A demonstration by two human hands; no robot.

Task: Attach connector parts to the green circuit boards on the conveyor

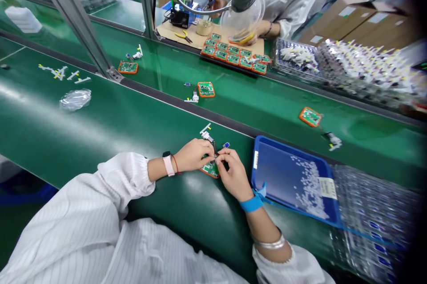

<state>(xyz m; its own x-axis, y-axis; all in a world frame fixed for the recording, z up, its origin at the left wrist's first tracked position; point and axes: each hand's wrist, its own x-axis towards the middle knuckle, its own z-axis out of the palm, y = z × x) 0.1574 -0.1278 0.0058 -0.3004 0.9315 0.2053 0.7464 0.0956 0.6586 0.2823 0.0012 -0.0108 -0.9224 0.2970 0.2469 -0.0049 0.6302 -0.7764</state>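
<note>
The left hand and the right hand lean in close. Their fingers pinch together on a thin dark wire, so both grips are clamped on it. A green circuit board with an orange edge lies under them on the green desk. A white plug sits at 12 o'clock from the hands. A blue tray of small white bits is at 3 o'clock, just beside the right hand. A clear plastic bag lies well apart at 10 o'clock.
</note>
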